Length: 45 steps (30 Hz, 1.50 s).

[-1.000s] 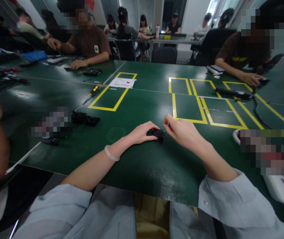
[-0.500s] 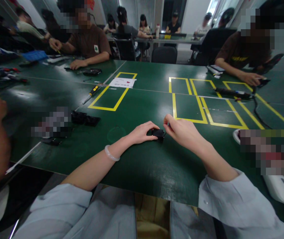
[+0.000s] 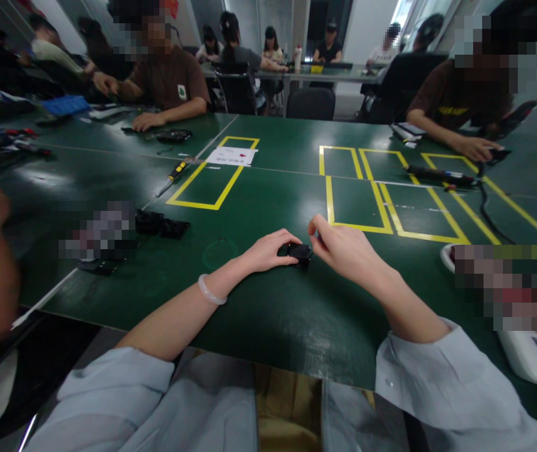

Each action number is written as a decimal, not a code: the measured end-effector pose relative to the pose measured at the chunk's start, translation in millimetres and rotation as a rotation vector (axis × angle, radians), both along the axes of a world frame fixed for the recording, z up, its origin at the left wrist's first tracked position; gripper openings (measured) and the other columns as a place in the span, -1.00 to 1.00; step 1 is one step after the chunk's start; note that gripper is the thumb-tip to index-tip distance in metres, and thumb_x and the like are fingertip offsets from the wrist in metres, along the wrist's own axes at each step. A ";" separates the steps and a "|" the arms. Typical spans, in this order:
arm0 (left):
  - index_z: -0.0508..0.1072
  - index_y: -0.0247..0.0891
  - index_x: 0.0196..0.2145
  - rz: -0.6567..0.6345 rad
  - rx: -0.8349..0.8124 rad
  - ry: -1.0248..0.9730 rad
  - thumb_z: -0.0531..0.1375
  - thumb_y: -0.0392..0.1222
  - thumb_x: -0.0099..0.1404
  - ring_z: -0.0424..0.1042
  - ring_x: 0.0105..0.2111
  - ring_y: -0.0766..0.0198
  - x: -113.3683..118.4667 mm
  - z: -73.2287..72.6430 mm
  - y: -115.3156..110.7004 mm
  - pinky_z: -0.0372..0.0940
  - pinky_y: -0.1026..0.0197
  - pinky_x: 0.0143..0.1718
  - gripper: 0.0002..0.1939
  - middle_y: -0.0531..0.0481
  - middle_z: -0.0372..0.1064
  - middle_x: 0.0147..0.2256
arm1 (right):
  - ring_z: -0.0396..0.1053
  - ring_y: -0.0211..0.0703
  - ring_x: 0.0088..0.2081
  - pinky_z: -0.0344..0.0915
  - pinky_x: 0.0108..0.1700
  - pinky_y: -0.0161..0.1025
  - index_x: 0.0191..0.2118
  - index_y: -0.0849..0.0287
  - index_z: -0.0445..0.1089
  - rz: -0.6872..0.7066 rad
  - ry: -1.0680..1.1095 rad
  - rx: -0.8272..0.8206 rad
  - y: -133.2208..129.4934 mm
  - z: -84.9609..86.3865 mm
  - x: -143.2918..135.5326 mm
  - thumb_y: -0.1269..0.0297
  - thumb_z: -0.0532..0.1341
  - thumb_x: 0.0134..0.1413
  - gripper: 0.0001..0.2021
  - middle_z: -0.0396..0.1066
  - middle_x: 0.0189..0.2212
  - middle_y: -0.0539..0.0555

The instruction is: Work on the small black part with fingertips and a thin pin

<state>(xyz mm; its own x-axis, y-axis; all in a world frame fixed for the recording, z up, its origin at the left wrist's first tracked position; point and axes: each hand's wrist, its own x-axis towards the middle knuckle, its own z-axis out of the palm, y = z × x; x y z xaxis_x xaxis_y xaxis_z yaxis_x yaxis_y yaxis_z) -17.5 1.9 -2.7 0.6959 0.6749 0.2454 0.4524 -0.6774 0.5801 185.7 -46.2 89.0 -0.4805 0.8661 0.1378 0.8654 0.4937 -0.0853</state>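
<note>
A small black boxy part (image 3: 299,252) rests at the table's middle, close in front of me. My left hand (image 3: 272,251) grips its left side between thumb and fingers. Just right of the part is my right hand (image 3: 344,248), with thumb and forefinger closed in a pinch beside its edge. Whatever sits in that pinch is too small or hidden to name.
Left on the green table (image 3: 268,326) lie several black pieces (image 3: 162,225) and a yellow-black screwdriver (image 3: 177,171). A paper sheet (image 3: 231,156) lies across yellow tape. At right are a white device (image 3: 534,358) and a black corded tool (image 3: 442,176). Co-workers sit around.
My right hand has shifted very slightly while my left hand keeps its grip on the black part. A neighbour's arm at the far left edge has moved a little.
</note>
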 end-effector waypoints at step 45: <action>0.37 -0.18 -0.04 0.024 0.001 0.003 0.23 -0.04 0.21 0.35 -0.13 0.16 -0.1 -4.5 1.8 0.26 0.14 -0.09 -0.63 -0.04 0.33 -0.16 | 0.36 -0.18 -0.46 -0.09 -0.47 -0.30 -0.13 0.15 0.20 -0.004 0.015 0.018 0.7 -1.9 1.3 0.17 -0.10 0.28 -0.76 0.45 -0.46 0.04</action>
<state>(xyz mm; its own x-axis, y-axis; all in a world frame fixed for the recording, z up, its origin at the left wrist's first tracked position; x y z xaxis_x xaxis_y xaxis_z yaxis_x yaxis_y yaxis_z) -17.7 3.7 -7.2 0.6800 0.6913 0.2444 0.4701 -0.6668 0.5783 187.0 -45.4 87.1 -0.4749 0.8652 0.1610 0.8660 0.4920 -0.0896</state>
